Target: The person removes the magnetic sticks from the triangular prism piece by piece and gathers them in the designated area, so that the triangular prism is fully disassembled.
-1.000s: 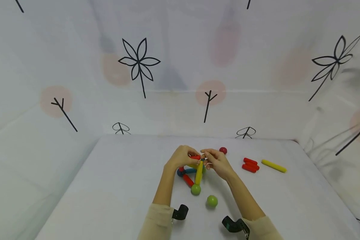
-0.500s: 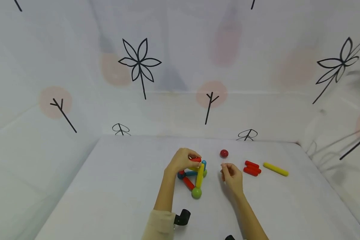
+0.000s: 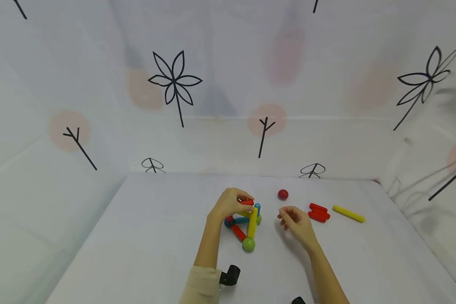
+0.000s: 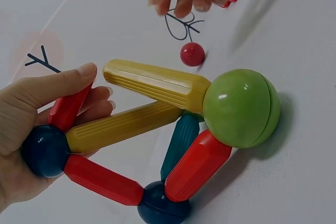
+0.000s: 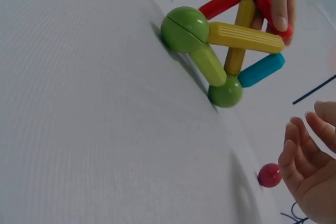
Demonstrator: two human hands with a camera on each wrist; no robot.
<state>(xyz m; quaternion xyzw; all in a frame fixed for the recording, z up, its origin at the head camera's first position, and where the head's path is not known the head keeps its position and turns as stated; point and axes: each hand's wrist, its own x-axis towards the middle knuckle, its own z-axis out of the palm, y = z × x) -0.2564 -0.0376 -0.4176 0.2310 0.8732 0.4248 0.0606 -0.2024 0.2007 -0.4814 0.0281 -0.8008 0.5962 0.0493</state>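
My left hand (image 3: 232,202) pinches a red rod (image 4: 70,109) between thumb and fingers. That rod belongs to a ball-and-rod construction, rising from a dark blue ball (image 4: 46,150) by the palm. A yellow rod (image 4: 157,83) slants up from a green ball (image 4: 241,107), its upper end free. A light blue rod (image 5: 262,70) slants up from another green ball (image 5: 226,92). Another dark blue ball (image 4: 164,203) joins further rods at the bottom. To the right of the construction, my right hand (image 3: 297,223) hovers with loosely bent fingers, holding nothing.
A dark red ball (image 3: 283,194) lies behind my right hand on the white table (image 3: 156,245). Several short red rods (image 3: 319,212) lie together to the right, beside a long yellow rod (image 3: 348,213). White patterned cloth walls stand around the table.
My right hand has left the construction's top and moved right. A loose green ball, seen in front one second ago, is out of sight. My left hand keeps its hold.
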